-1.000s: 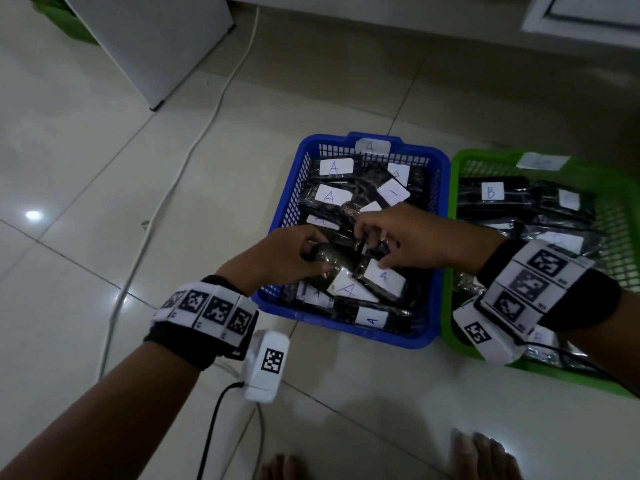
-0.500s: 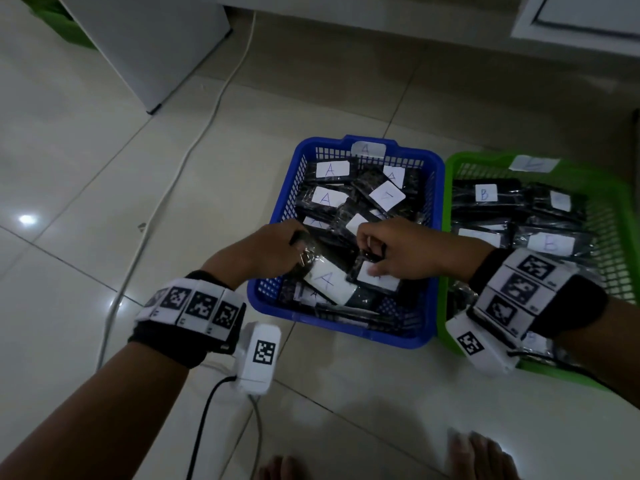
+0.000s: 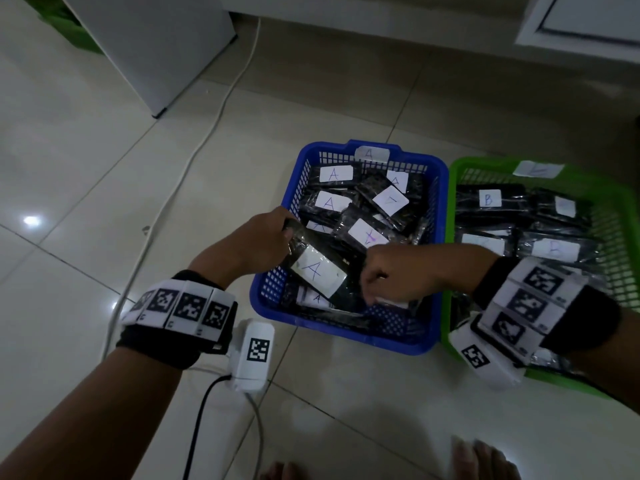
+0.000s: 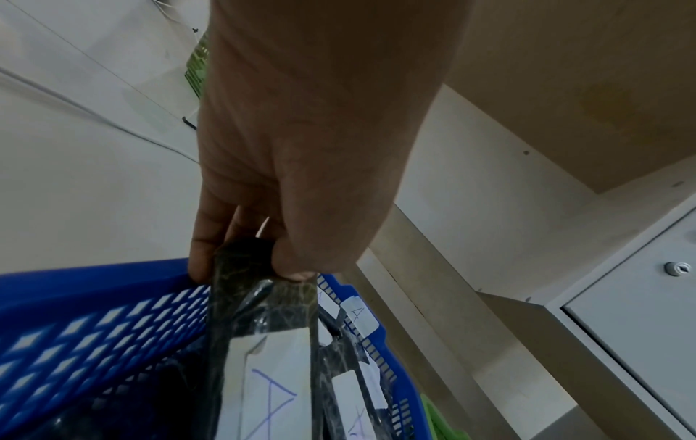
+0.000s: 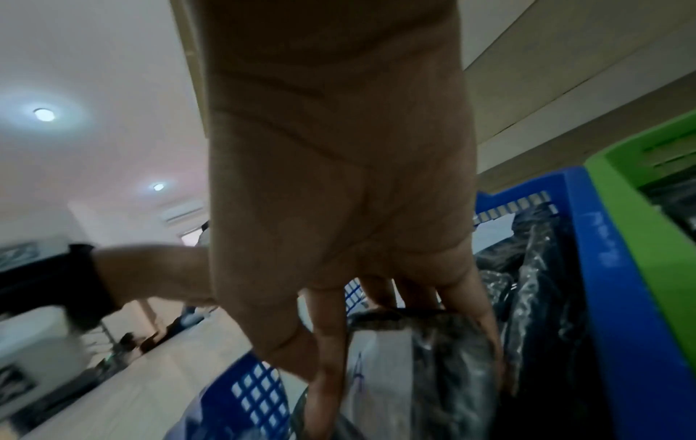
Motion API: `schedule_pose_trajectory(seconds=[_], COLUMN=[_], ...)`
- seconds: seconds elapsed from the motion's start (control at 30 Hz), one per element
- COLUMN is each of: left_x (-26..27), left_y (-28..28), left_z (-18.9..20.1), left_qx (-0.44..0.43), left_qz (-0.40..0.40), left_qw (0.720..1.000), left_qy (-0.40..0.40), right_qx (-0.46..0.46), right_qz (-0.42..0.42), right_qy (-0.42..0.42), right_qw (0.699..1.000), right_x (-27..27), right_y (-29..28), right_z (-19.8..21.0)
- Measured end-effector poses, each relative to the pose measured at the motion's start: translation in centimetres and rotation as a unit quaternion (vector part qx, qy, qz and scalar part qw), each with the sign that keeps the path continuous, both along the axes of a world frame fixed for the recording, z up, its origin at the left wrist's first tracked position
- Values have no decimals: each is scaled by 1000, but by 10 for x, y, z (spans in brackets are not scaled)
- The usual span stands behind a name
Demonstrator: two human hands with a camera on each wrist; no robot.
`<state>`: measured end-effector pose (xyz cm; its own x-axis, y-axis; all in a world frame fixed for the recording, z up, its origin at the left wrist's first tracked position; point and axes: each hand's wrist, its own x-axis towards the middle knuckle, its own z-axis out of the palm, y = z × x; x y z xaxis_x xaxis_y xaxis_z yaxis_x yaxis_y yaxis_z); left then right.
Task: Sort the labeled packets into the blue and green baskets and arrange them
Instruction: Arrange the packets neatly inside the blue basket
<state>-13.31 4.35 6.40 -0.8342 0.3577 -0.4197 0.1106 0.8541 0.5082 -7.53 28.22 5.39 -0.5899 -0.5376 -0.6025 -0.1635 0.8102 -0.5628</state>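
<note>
Black packet (image 3: 320, 268) pinched by left hand (image 3: 258, 242); right hand (image 3: 398, 275) alongside.

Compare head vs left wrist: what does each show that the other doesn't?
Head only: the green basket with its B-labeled packets, and the right hand low in the blue basket. Left wrist only: the grip close up, thumb and fingers pinching the top edge of the packet. Both: the left hand holding the A-labeled packet over the blue basket.
</note>
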Motion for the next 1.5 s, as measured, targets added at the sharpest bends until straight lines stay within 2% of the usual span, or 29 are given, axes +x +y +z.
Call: schedule_pose_trajectory(seconds=[0.1, 0.23, 0.37, 0.5, 0.57, 0.67, 0.73, 0.83, 0.9, 1.07, 1.23, 1.5], left_x=[2, 3, 3, 2, 2, 1, 0, 3, 7, 18, 17, 17], left_y=[1, 1, 1, 2, 1, -1, -2, 1, 5, 19, 18, 12], left_z=[1, 2, 4, 4, 4, 5, 7, 9, 6, -9, -18, -26], left_qx=[-5, -12, -14, -16, -17, -20, -33, -49, -54, -73, -65, -29], left_qz=[-5, -6, -9, -11, -11, -10, -19, -68, -95, -143, -146, -160], left_qw=[1000, 1000, 1000, 1000, 1000, 1000, 999, 995, 990, 981, 982, 964], left_qy=[3, 2, -2, -2, -5, -10, -21, -63, -86, -113, -97, -209], right_qx=[11, 63, 73, 85, 87, 48, 12, 8, -1, 32, 54, 19], right_qz=[16, 91, 107, 144, 150, 100, 70, 11, -34, -50, -56, -71], right_qy=[28, 85, 104, 161, 150, 94, 90, 89, 92, 90, 91, 105], right_qw=[999, 990, 986, 973, 973, 989, 993, 996, 995, 994, 993, 992], right_x=[14, 19, 21, 31, 30, 11, -9, -30, -40, -41, -38, -37], right_y=[-13, -19, -19, -19, -17, -5, 7, 23, 32, 31, 35, 38], right_z=[-10, -12, -10, -13, -10, 7, 29, 68, 78, 66, 46, 26])
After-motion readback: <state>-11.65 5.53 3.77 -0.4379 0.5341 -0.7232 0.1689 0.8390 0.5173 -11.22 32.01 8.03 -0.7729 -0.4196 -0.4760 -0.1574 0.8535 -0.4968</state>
